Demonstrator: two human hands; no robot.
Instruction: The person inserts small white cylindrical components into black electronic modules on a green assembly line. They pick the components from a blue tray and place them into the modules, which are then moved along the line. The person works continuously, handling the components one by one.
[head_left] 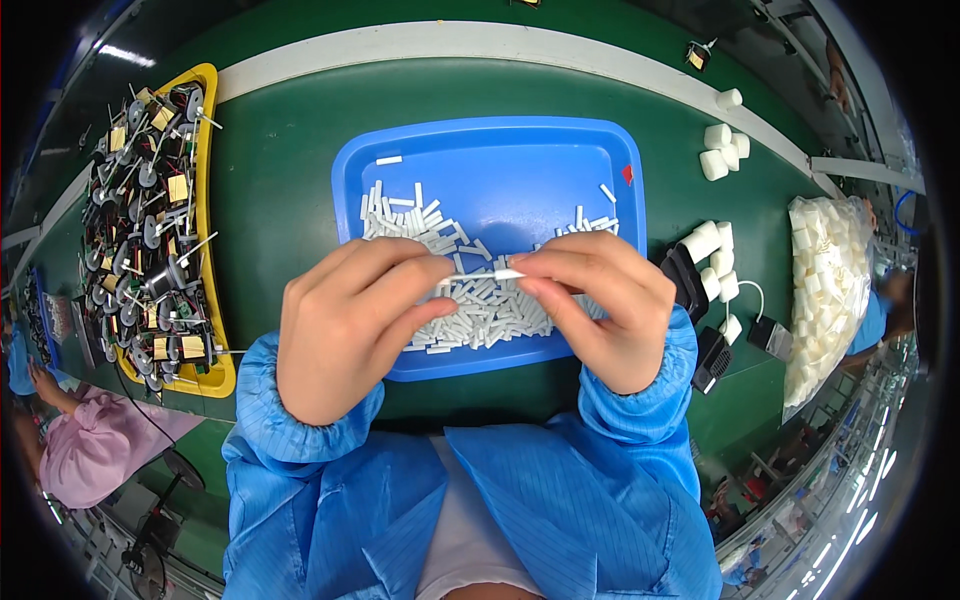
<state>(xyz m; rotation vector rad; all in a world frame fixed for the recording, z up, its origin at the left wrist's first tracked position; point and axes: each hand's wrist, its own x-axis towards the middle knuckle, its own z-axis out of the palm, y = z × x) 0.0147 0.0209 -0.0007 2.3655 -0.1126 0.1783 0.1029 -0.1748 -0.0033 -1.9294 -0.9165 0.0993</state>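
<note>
My left hand [350, 320] and my right hand [610, 295] meet above a blue tray [490, 125]. Each has thumb and fingers closed in a pinch. Between the fingertips a slim pale rod [474, 276] runs crosswise from my left fingers. It lines up with a small white tube [508, 274], gripped at its far end by my right fingers; the two look to be touching. What lies inside the left pinch is hidden. Beneath my hands, many short white tubes [490, 315] lie heaped loosely in the tray.
On the left stands a yellow tray [210, 200] full of small motor-like parts with thin shafts. White foam-like cylinders [715, 165] and black boxes [712, 360] lie on the right, beside a clear bag [830, 290] of white pieces. A person in a pink sleeve [100, 440] is at lower left.
</note>
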